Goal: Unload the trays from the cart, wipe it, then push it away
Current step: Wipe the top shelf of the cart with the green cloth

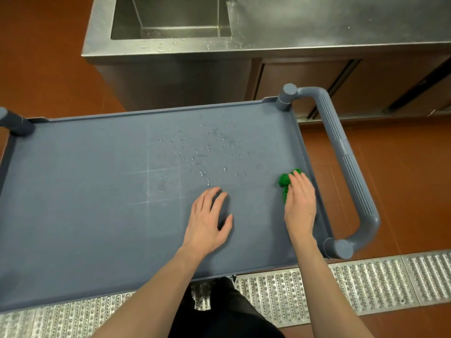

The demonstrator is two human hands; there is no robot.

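The cart [97, 191] has no trays on its top, so the job now looks like the wiping part. The right hand [300, 203] lies on a green cloth [284, 180] close to the right edge of the cart top, just beside the raised rim near the big grey handle [351, 172]. Its fingers are straight and press down on the cloth; they do not curl round it. The left hand [210, 220] is spread open with loose fingers and rests on the cart top near the middle, toward the front edge, and it holds nothing. A patch of water drops [202, 154] sits in the middle of the cart top, a little toward the back edge, apart from the cloth. The cloth is bunched into a small lump (most of it hides under the hand), so it may only smear the water about and miss some drops. Since the hand only presses flat on it, the cloth could slip out from under the fingers in a fast swipe. A hard push may also roll the cart toward the steel sink counter [268, 52] behind it. Water swept over the rim could drip onto the floor [390, 191] and make it slippery.
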